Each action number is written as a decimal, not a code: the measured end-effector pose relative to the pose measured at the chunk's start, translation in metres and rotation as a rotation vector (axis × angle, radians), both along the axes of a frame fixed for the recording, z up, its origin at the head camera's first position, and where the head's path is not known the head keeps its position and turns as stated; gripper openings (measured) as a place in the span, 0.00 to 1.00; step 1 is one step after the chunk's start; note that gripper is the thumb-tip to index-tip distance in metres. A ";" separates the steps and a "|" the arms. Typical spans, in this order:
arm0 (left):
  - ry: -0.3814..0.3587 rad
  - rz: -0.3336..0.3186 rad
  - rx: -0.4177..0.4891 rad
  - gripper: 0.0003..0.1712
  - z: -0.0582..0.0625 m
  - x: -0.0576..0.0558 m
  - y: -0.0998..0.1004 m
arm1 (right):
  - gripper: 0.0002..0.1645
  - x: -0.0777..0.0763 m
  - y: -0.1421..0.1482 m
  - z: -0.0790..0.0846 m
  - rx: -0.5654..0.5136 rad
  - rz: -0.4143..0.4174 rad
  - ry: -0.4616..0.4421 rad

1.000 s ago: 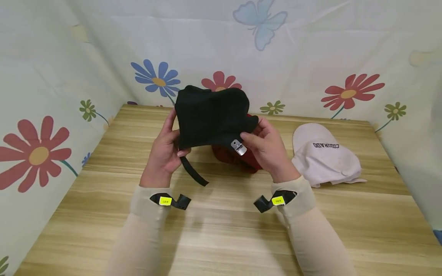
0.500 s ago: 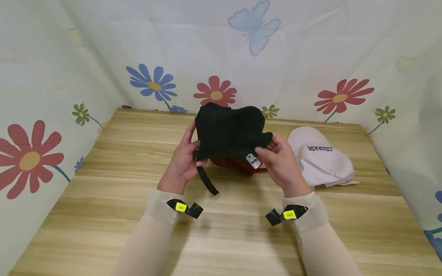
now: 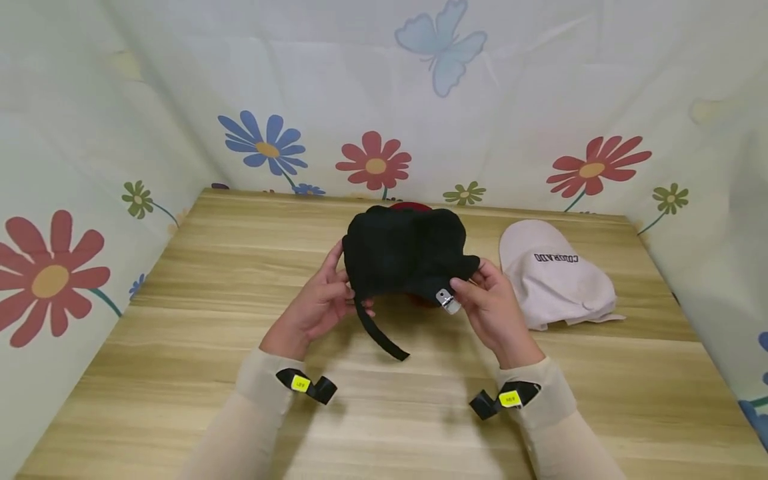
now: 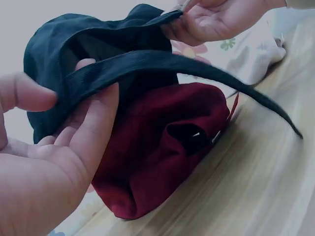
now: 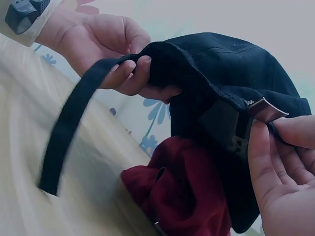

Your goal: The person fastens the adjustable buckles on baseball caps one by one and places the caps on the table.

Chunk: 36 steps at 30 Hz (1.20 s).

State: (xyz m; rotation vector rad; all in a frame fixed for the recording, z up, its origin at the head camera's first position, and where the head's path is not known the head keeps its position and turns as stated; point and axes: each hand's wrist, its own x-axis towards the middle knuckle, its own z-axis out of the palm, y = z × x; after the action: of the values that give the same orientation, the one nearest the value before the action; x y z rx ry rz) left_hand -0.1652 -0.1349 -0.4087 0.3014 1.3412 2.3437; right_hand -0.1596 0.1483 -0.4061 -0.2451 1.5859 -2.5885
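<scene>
A black baseball cap [image 3: 402, 247] is held up over the table between both hands, its back strap undone. My left hand [image 3: 315, 300] pinches the cap's edge near the base of the loose strap [image 4: 206, 69], whose free end hangs down. On the other side my right hand [image 3: 495, 303] pinches the strap end by the metal buckle [image 3: 447, 300], which shows again as a silver clasp [image 5: 268, 110] in the right wrist view. Just behind and below the black cap sits a dark red cap [image 4: 152, 142], mostly hidden in the head view.
A pale pink cap [image 3: 558, 280] with dark lettering lies on the wooden table [image 3: 180, 320] to the right. Flower-printed cloth [image 3: 336, 80] hangs round the table's back and sides.
The black cap has come lower and to the right with both hands, and its crown has tipped so it looks rounder. Both hands keep their hold.
</scene>
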 end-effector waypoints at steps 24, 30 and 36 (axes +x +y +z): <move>-0.151 0.175 -0.118 0.20 -0.010 0.017 0.000 | 0.34 0.018 0.010 -0.014 0.176 -0.037 -0.265; -0.159 0.298 -0.143 0.17 -0.008 0.018 0.001 | 0.36 0.019 0.011 -0.011 0.140 -0.061 -0.248; -0.135 0.371 -0.150 0.17 -0.006 0.020 0.003 | 0.14 0.024 0.011 -0.014 0.187 -0.052 -0.194</move>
State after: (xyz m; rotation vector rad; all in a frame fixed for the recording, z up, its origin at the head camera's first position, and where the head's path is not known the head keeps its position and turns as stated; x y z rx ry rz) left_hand -0.1454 -0.1316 -0.4151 -0.1630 1.6062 2.4797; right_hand -0.1360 0.1592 -0.4197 0.0614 1.7660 -2.3926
